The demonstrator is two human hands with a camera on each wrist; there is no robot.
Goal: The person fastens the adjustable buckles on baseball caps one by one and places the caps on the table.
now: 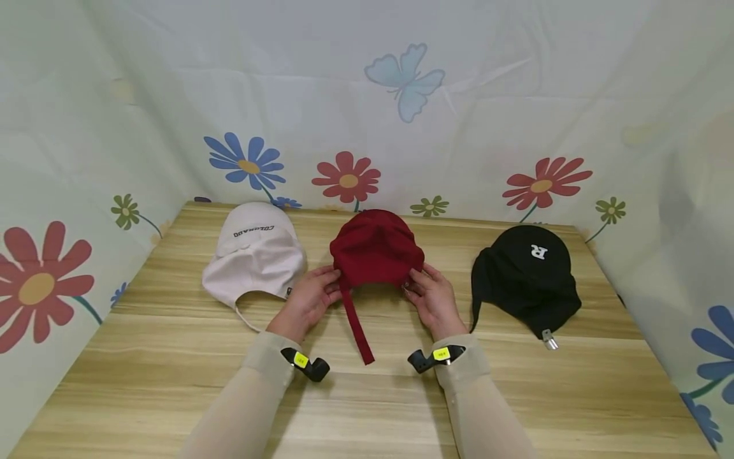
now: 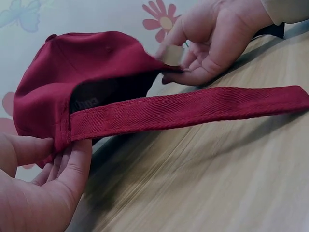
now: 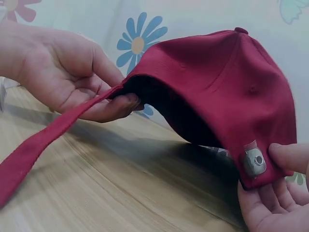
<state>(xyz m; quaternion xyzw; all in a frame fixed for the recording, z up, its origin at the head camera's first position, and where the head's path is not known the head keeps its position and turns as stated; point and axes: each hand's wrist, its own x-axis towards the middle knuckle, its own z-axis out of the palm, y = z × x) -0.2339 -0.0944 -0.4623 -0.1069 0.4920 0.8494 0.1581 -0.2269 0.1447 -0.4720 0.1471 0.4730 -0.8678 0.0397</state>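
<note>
A dark red baseball cap [image 1: 378,248] is held by both hands at the middle of the table, its back opening facing me. My left hand [image 1: 312,299] pinches the edge beside the base of the loose strap [image 2: 193,108], thumb outside and fingers beneath. On the other side my right hand [image 1: 432,296] pinches the edge by the metal buckle [image 3: 255,162]. The strap hangs free of the buckle and slants down toward me. In the left wrist view the cap's lower edge is raised off the wood near the hands. The brim is hidden behind the crown.
A white cap [image 1: 258,255] lettered COLORADO lies to the left, close to my left hand. To the right lies a black cap [image 1: 527,274] with a white R and a metal buckle [image 1: 549,340]. A flower-printed curtain [image 1: 459,127] borders the wooden table [image 1: 367,414].
</note>
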